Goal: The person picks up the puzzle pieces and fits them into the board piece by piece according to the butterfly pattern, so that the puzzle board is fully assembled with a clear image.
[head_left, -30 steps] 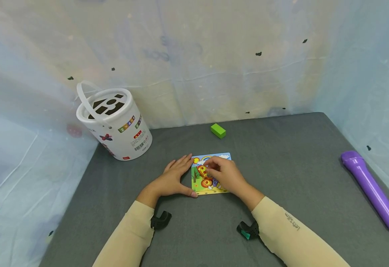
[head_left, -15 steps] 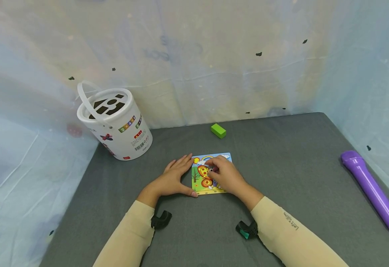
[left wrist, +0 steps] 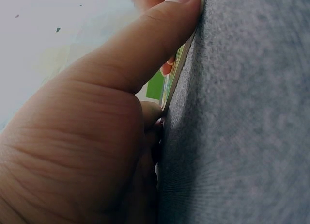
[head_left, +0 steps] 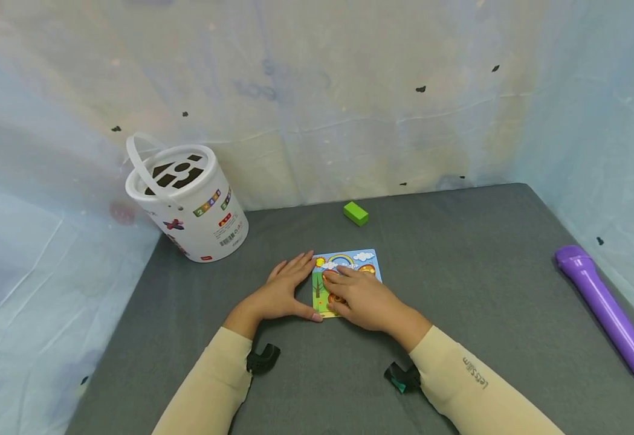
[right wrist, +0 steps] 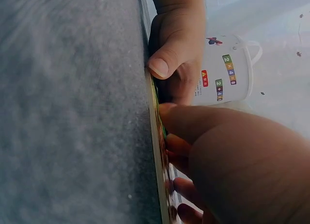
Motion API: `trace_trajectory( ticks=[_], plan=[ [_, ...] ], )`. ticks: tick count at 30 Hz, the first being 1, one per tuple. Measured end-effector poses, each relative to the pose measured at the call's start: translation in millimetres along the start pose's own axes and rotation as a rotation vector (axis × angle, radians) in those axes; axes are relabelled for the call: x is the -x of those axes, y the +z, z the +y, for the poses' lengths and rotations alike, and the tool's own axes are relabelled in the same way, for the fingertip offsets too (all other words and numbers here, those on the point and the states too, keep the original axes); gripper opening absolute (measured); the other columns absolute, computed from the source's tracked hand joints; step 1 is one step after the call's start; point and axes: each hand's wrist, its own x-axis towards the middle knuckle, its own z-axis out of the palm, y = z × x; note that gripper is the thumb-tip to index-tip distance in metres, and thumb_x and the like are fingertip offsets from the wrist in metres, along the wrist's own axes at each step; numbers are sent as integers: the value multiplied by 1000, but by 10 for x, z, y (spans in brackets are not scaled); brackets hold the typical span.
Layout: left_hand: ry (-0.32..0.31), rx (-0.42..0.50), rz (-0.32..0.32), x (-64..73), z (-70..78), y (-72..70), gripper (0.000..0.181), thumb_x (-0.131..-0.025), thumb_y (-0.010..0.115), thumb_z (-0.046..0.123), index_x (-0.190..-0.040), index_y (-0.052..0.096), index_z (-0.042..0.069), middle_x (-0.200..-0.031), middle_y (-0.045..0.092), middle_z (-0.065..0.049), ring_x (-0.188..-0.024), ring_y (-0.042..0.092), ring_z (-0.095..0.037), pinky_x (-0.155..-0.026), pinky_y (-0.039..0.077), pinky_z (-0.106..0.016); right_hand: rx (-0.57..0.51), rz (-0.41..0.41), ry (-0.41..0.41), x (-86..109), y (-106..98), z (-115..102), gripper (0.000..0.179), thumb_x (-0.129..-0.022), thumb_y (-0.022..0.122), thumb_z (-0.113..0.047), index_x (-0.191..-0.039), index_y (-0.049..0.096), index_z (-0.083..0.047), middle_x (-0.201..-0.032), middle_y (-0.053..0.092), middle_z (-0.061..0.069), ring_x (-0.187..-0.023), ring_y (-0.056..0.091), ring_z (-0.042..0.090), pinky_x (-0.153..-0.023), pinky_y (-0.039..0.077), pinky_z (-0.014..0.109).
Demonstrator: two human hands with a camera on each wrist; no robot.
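A small square picture board [head_left: 319, 295], printed with a rainbow, clouds, a sun and a tree, lies flat on the dark grey table. Along its left side rests my left hand [head_left: 280, 295], fingers spread, with the thumb at the near left corner. My right hand [head_left: 370, 301] lies over the board with extended fingers, hiding much of the middle and near right of the picture. In the right wrist view, the fingertips [right wrist: 181, 185] of this hand meet the board's top face. The left wrist view shows the left thumb [left wrist: 155, 37] against the board's edge.
A white lidded bucket [head_left: 197, 208] with shaped holes and a handle stands at the back left. Behind the board sits a green block [head_left: 356, 213]. A purple microphone-shaped tube [head_left: 607, 314] lies along the right side. Plastic sheeting [head_left: 317, 103] hangs behind the table.
My right hand has gone from bent, pinching fingers above the board to straighter fingers laid over it, shifting slightly nearer. My left hand and the board have stayed put.
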Motion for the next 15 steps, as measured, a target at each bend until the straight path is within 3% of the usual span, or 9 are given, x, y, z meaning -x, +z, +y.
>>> trace_trajectory(
  ticks=[7,12,15],
  plan=[
    [1,-10,8,-9,-54,14,129,-80,91,67,-176,20,17,-182,7,1,-165,2,-20,-129,-2,-56,-62,-76,25,-3,2,14,64,-109,69,-38,-161,53,-4,-170,42,11,-158,31,40,-118,36,67],
    [-1,-8,7,-13,-96,22,129,-80,91,66,-176,20,16,-182,7,2,-165,3,-20,-129,-2,-56,-199,-104,34,4,35,70,68,-111,66,-40,-166,46,-5,-174,34,11,-162,22,39,-123,25,66],
    [5,6,4,-7,-118,44,127,-81,90,67,-176,21,17,-182,8,2,-166,3,-21,-128,-2,-57,-320,-72,57,22,77,126,65,-114,61,-39,-166,46,-4,-174,34,15,-161,24,39,-125,24,64]
  ],
)
